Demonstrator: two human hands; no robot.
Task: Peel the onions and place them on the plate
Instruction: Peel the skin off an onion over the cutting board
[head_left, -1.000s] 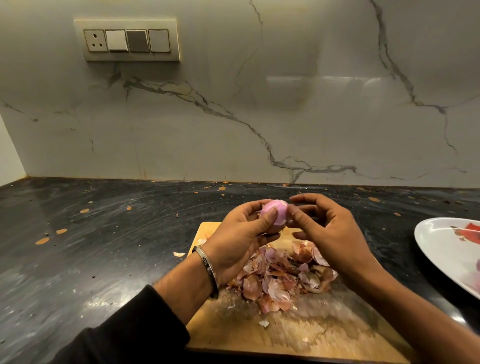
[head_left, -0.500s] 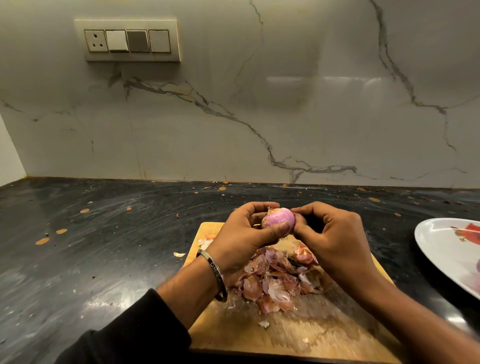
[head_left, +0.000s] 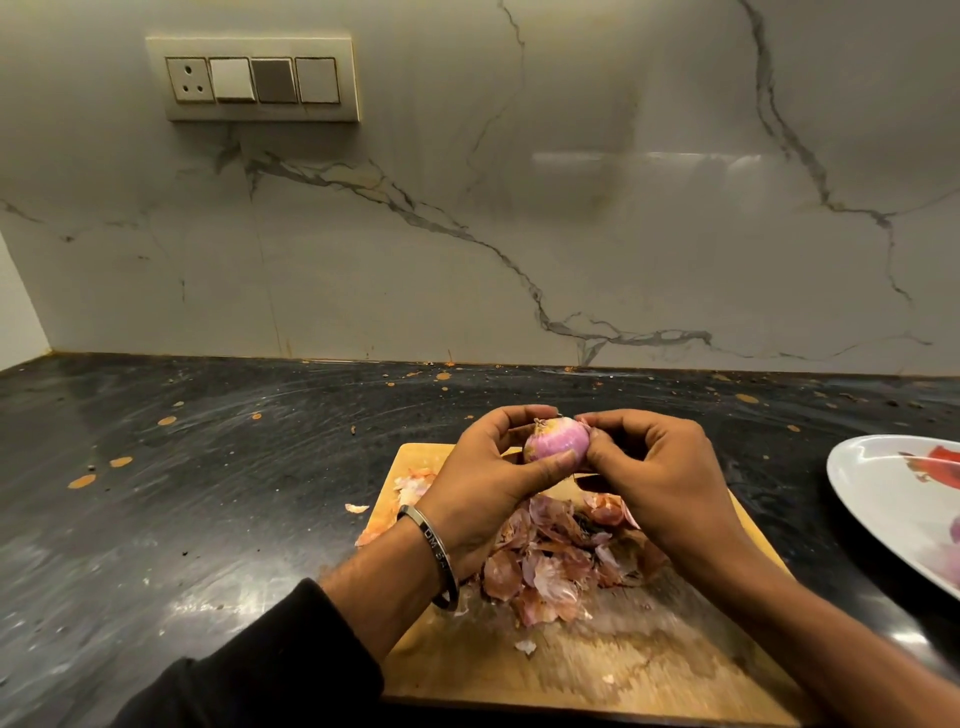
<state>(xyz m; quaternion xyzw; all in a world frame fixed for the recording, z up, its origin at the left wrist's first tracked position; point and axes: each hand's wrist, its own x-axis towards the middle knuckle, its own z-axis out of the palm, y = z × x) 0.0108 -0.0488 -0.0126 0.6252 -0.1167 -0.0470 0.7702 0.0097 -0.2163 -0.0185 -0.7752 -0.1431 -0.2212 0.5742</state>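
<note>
My left hand (head_left: 483, 488) and right hand (head_left: 660, 478) both curl round the onion (head_left: 557, 440) above the cutting board (head_left: 613, 670) | risk: slick bulb squirts free, missing plate (head_left: 878, 483).

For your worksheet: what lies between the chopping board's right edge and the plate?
Head view: only bare dark countertop separates the chopping board from the plate.

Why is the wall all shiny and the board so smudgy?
Head view: a light glares as a pale streak on the glossy marble wall; the near end of the cutting board is smeared by motion blur, while the onion stays fairly sharp.
</note>
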